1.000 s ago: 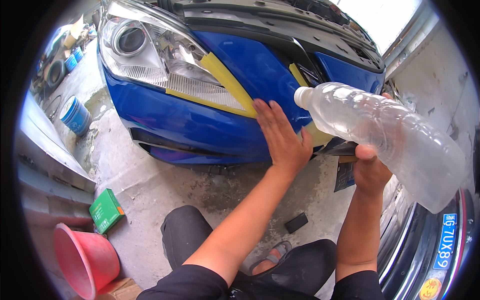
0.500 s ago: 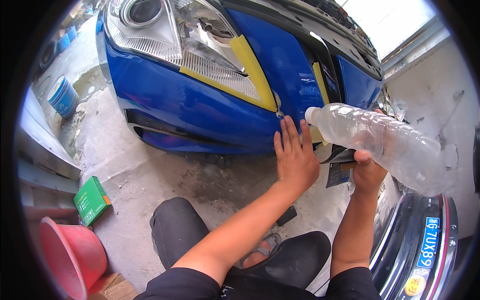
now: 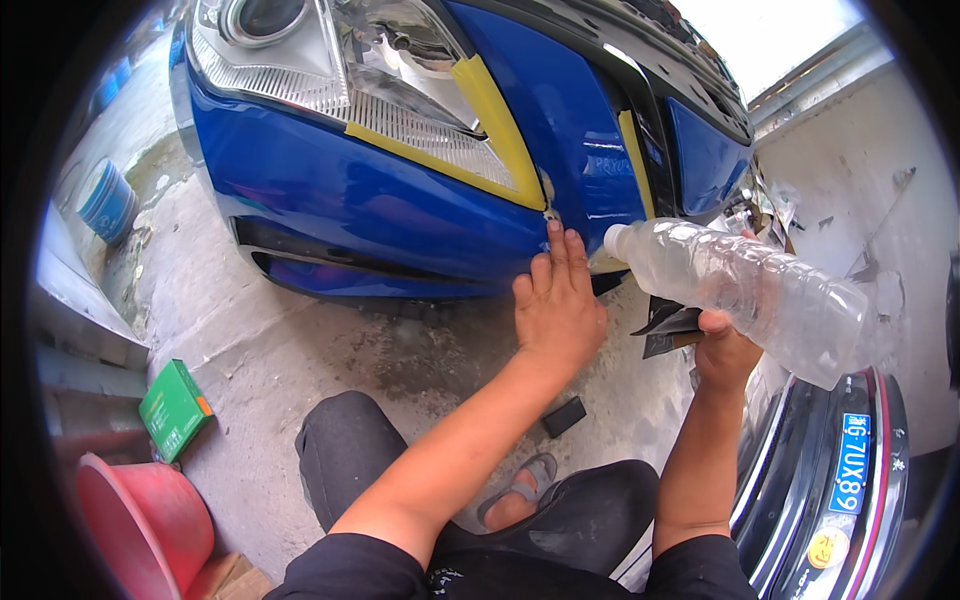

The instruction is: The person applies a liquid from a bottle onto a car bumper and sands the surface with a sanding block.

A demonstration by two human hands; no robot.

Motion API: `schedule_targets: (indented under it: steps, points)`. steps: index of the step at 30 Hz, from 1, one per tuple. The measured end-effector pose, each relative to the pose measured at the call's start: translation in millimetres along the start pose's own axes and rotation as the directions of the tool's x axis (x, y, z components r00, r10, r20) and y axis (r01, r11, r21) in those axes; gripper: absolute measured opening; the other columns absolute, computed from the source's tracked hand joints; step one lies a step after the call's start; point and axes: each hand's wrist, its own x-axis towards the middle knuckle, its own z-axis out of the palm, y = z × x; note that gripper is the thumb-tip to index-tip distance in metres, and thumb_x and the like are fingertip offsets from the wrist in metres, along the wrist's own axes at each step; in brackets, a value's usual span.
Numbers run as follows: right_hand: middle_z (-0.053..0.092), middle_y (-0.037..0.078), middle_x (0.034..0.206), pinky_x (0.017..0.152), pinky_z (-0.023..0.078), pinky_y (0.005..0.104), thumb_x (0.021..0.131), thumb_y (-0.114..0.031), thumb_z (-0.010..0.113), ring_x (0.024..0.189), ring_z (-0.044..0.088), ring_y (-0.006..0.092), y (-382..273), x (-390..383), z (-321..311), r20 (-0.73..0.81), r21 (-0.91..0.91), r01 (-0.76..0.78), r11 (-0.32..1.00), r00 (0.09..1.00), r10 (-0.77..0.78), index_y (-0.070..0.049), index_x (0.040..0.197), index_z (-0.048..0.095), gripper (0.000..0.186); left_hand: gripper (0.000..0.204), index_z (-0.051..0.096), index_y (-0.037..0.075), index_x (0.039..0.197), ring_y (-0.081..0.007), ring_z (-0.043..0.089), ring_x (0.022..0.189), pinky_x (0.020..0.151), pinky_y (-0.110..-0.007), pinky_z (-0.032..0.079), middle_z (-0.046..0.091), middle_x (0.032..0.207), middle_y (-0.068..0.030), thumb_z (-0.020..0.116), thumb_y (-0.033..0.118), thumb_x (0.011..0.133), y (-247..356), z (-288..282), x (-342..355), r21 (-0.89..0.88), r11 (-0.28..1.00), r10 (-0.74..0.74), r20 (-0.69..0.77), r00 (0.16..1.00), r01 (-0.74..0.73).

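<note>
1. Blue bumper [image 3: 350, 195], eleven o'clock: grit beneath the left hand [image 3: 560, 305], gripping nothing, two fingers extended, could scratch it.
2. Clear bottle [image 3: 690, 265], three o'clock, tilted: right hand [image 3: 728, 357] clasps it; overtight squeezing could dent it.
3. Chipped patch [image 3: 550, 213], one o'clock: rubbing could widen it.

A person's left hand [image 3: 560, 312] rests two fingertips at a chipped spot [image 3: 550, 208] on a blue car bumper [image 3: 340, 190], just below a headlight [image 3: 300, 75] edged with yellow tape [image 3: 490, 115], while the right hand [image 3: 727, 356] grips a clear plastic bottle [image 3: 692, 265], its white cap [image 3: 616, 242] toward the car. A black block [image 3: 564, 417] lies on the floor [image 3: 245, 290], a red bucket [image 3: 172, 505] and green box [image 3: 174, 410] at left
</note>
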Motion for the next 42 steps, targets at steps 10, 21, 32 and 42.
schedule_targets:
  steps: [10, 21, 32, 42]
  points:
    - [0.046, 0.012, 0.137, 0.099, 0.048, 0.0393, 0.057, -0.040, 0.089, 0.119, 0.052, 0.0235, 6.4, -5.2, 3.5, 0.025, 0.062, 0.000, 0.998, 1.000, -0.001, -0.003, 0.139, 0.038, 0.103, 0.077, 0.038, -0.011, 0.137, -0.0295, 0.068, 0.076, 0.063, -0.036, 0.055, 0.032, 0.146, -0.0343, 0.065, 0.017, 0.071, -17.0, -1.9, 7.2, 0.083, 0.992, 0.089, 0.033, 0.995, -0.092]
    - [0.048, 0.010, 0.134, 0.096, 0.049, 0.0383, 0.054, -0.030, 0.093, 0.117, 0.052, 0.0222, 25.3, -10.1, -14.5, 0.109, 0.083, -0.116, 0.990, 0.988, 0.107, 0.000, 0.138, 0.039, 0.104, 0.061, 0.048, -0.004, 0.131, -0.0262, 0.067, 0.080, 0.068, -0.034, 0.055, 0.049, 0.138, -0.0233, 0.063, 0.014, 0.076, -15.9, -8.0, -5.4, 0.106, 0.975, 0.197, 0.018, 0.980, -0.197]
    - [0.058, 0.011, 0.120, 0.080, 0.050, 0.0292, 0.069, -0.015, 0.082, 0.092, 0.062, 0.0195, 63.2, -30.8, -13.8, 0.469, -0.152, 0.064, 0.986, 0.883, 0.015, -0.002, 0.130, 0.054, 0.069, 0.094, 0.027, 0.001, 0.147, -0.0371, 0.049, 0.123, 0.103, -0.040, 0.040, 0.049, 0.133, -0.0227, 0.078, 0.019, 0.069, -41.3, -48.3, -14.1, -0.541, 0.826, 0.316, 0.206, 0.926, -0.162]
    - [0.059, 0.011, 0.091, 0.068, 0.050, 0.0327, 0.074, -0.008, 0.073, 0.072, 0.059, 0.0217, 61.9, -3.2, -1.6, 0.512, -0.602, 0.125, 0.789, 0.819, 0.261, -0.015, 0.139, 0.048, 0.070, 0.091, 0.035, 0.000, 0.139, -0.0259, 0.049, 0.122, 0.103, -0.041, 0.040, 0.048, 0.134, -0.0147, 0.085, 0.025, 0.067, -98.2, -75.9, -3.0, -0.782, 0.623, 0.014, 0.016, 1.000, 0.003]
